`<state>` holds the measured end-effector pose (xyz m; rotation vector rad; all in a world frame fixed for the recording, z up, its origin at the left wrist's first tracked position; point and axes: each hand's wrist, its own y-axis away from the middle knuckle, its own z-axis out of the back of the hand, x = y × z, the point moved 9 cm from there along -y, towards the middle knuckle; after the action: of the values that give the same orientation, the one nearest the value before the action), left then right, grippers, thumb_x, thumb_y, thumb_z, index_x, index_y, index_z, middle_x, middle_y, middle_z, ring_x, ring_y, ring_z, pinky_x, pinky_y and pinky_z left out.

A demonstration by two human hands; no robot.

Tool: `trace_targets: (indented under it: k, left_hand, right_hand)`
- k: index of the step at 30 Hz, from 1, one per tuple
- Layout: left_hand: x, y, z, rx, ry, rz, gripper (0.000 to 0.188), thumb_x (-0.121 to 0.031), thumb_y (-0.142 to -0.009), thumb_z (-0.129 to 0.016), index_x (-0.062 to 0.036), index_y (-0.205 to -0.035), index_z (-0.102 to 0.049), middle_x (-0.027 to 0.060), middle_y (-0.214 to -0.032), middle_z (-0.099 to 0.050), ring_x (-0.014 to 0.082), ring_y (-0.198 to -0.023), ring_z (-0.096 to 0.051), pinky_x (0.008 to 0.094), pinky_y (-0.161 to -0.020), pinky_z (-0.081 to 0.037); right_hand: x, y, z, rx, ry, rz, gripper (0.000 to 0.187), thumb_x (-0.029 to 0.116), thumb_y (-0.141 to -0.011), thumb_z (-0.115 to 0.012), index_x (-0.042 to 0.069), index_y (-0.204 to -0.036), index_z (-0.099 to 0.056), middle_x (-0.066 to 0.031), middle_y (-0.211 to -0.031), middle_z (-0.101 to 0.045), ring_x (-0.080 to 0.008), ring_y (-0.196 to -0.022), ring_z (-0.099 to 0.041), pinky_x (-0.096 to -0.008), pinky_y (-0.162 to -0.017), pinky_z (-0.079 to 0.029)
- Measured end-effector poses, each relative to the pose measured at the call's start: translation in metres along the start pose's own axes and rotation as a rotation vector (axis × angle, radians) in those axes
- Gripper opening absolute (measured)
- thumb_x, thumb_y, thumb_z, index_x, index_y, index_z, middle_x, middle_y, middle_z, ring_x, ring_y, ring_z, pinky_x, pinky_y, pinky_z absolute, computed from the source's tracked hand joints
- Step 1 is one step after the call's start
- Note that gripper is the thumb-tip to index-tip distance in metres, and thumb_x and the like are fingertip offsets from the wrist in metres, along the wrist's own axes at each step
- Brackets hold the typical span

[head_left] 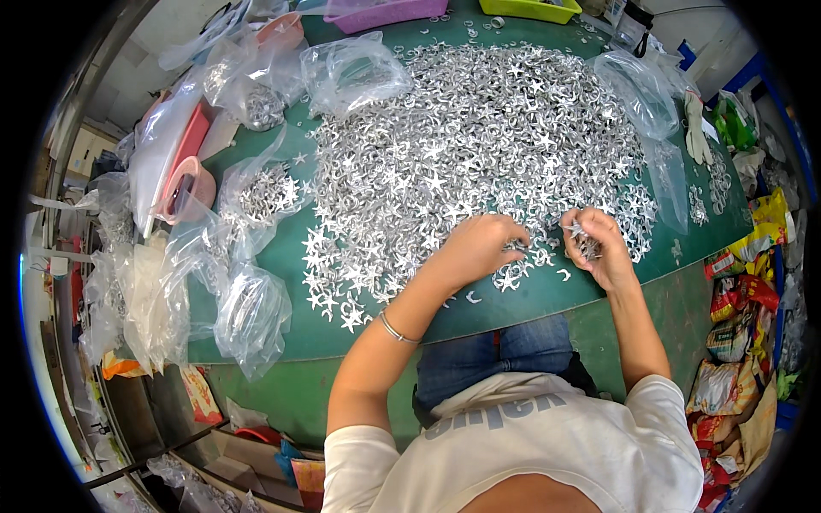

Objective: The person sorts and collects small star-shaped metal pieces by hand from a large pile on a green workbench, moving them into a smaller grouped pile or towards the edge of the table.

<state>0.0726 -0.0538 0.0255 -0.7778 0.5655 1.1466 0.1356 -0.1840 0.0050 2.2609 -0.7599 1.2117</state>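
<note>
A wide heap of small silver star and crescent pieces [479, 128] covers much of the green table [398, 349]. At the heap's near edge my left hand [484, 246] has its fingers curled, with thumb and fingertips bent down by loose pieces. Whatever it may pinch is hidden. My right hand [605, 248], turned partly up, is closed around a handful of silver pieces [587, 244]. Between my hands and just below them lie several scattered stars and crescents [508, 277].
Clear plastic bags [251, 318] and a bag of silver pieces [267, 190] lie at the left, near a pink basket [186, 190]. Purple [385, 14] and yellow-green trays [532, 9] stand at the far edge. A glove [697, 128] and flat bags [637, 90] lie right.
</note>
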Motion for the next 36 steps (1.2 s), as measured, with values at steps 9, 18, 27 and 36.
trace_targets:
  k: [9, 18, 27, 36]
  left_hand:
    - [0.017, -0.005, 0.006, -0.054, 0.645, 0.186, 0.013, -0.009, -0.08, -0.065, -0.0018, -0.09, -0.061, 0.003, -0.069, -0.054, 0.0115, -0.058, -0.048, 0.0269, -0.05, -0.038]
    - [0.054, 0.005, 0.021, -0.378, 1.556, 0.4, 0.019, -0.02, -0.091, -0.051, -0.0027, -0.084, -0.051, 0.01, -0.081, -0.051, 0.0129, -0.059, -0.043, 0.0189, -0.042, -0.027]
    - [0.047, 0.004, 0.017, -0.243, 1.156, 0.447, 0.023, -0.011, -0.091, -0.054, 0.0023, -0.106, -0.063, 0.005, -0.077, -0.058, 0.0073, -0.056, -0.047, 0.0174, -0.043, -0.031]
    - [0.035, 0.0, 0.0, -0.032, 0.665, 0.357, 0.021, -0.016, -0.093, -0.054, -0.0001, -0.096, -0.068, -0.0035, -0.058, -0.052, 0.0032, -0.051, -0.043, 0.0196, -0.046, -0.033]
  right_hand:
    - [-0.01, -0.004, -0.001, 0.034, -0.266, -0.073, 0.017, 0.015, -0.09, -0.052, 0.006, -0.105, -0.052, -0.0092, -0.076, -0.055, -0.0164, -0.054, -0.051, -0.0232, -0.037, -0.036]
    - [-0.007, 0.016, -0.073, 0.203, 1.471, 0.332, 0.021, 0.009, -0.073, -0.073, 0.01, -0.094, -0.071, -0.0075, -0.071, -0.061, -0.0226, -0.06, -0.057, -0.0319, -0.053, -0.044]
    - [0.007, 0.004, -0.034, -0.045, 0.918, 0.257, 0.006, 0.006, -0.085, -0.063, 0.0, -0.085, -0.066, -0.0033, -0.067, -0.061, -0.0099, -0.061, -0.056, -0.0248, -0.049, -0.04]
    - [-0.02, -0.003, -0.001, -0.123, -0.149, -0.218, 0.016, 0.016, -0.092, -0.057, 0.001, -0.096, -0.058, -0.0013, -0.064, -0.051, -0.0077, -0.046, -0.041, -0.0196, -0.038, -0.028]
